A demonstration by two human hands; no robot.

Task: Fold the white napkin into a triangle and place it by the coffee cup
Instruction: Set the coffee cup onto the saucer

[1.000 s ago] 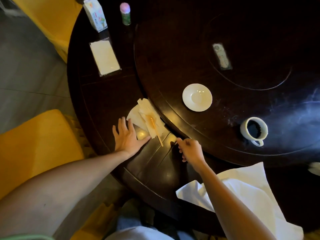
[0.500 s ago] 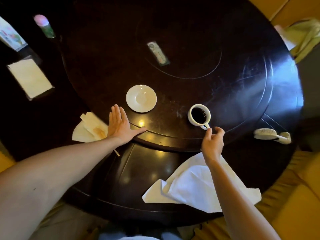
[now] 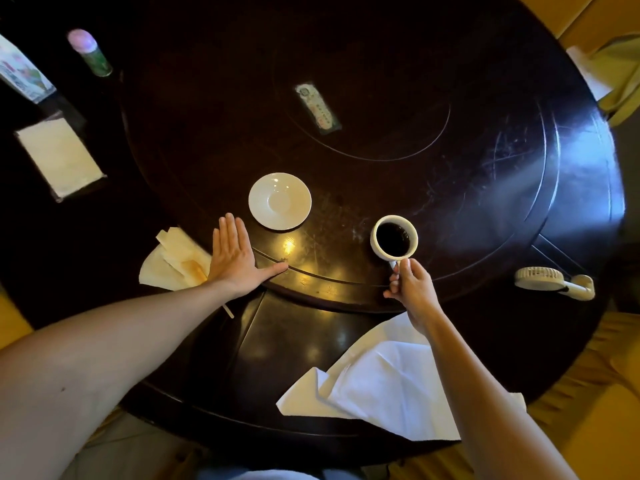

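A white coffee cup [image 3: 394,238] full of dark coffee stands on the dark turntable [image 3: 450,188] of a round table. My right hand [image 3: 412,289] pinches the cup's handle from the near side. The white napkin [image 3: 384,386] lies loosely crumpled on the table's near edge, partly under my right forearm. My left hand [image 3: 235,259] rests flat, fingers together and thumb out, on the turntable's rim beside an empty white saucer [image 3: 280,200].
Crumpled paper wrappers and a wooden stick [image 3: 176,261] lie left of my left hand. A tissue holder [image 3: 59,157], a small bottle [image 3: 90,53] and a carton [image 3: 20,72] stand far left. A card [image 3: 318,109] lies mid-table; a handheld fan [image 3: 554,282] lies right.
The view swung right. My right hand moved from the turntable's rim to the cup and closed on its handle. My left hand shifted from the wrappers onto the turntable's edge.
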